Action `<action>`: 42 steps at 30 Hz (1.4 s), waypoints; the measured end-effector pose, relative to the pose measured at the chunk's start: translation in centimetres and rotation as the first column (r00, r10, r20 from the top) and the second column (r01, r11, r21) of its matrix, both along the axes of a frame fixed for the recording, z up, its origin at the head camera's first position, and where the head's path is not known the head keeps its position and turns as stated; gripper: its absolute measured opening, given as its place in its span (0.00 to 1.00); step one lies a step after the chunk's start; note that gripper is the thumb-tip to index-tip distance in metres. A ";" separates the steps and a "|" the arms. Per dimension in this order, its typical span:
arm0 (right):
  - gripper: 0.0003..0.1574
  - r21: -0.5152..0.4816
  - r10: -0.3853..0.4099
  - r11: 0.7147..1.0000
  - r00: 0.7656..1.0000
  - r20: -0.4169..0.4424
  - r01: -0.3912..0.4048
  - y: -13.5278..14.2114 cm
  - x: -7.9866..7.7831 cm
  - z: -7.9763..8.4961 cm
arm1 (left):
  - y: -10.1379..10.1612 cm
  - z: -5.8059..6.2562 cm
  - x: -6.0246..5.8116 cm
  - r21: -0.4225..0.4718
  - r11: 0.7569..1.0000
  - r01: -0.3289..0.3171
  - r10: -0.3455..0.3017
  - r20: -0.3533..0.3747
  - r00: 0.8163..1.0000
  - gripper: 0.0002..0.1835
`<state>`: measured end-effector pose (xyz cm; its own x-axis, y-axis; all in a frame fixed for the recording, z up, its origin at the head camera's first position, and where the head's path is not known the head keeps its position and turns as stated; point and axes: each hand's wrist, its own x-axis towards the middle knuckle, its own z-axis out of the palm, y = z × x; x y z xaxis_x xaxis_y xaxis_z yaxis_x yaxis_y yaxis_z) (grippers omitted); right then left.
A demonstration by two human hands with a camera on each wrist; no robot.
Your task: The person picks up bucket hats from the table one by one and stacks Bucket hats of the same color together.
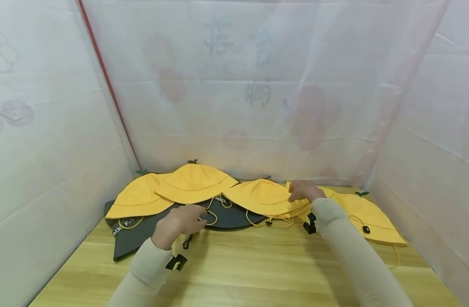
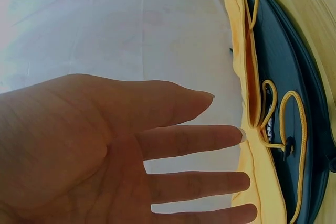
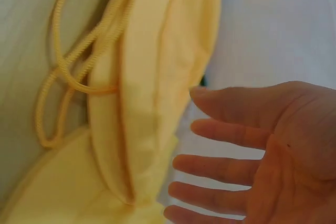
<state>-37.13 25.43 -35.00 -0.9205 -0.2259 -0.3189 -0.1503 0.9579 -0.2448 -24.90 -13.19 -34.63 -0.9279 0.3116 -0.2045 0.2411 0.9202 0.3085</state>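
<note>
My left hand point(image 1: 180, 224) hovers over the dark caps, its fingers spread with nothing in them. Just ahead of it are a yellow bucket hat point(image 1: 196, 183) and a dark cap point(image 1: 227, 217) with white lettering. In the left wrist view a yellow cord point(image 2: 300, 145) with a black toggle lies across the dark cap. My right hand point(image 1: 304, 190) is above the right edge of another yellow hat point(image 1: 261, 196); the right wrist view shows its fingers extended and parted beside the yellow fabric point(image 3: 142, 77), holding nothing.
More yellow hats lie along the back, one at the left point(image 1: 140, 196) over a dark cap brim point(image 1: 132, 243) and one at the right point(image 1: 372, 217). Small green sprouts point(image 1: 362, 193) top some hats. Pale covered walls point(image 1: 234, 106) enclose the wooden table point(image 1: 250, 273) on three sides.
</note>
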 end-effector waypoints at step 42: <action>0.40 0.035 -0.132 0.989 0.972 -0.195 0.141 1.6 -3.2 -4.5 | 0.2 -0.2 0.5 0.002 0.999 0.047 -0.047 0.007 0.999 0.24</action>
<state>-40.30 26.99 -39.45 -0.9865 -0.0827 -0.1410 -0.0571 0.9826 -0.1770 -24.36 -13.00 -34.80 -0.9108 0.3554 -0.2100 0.2820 0.9072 0.3122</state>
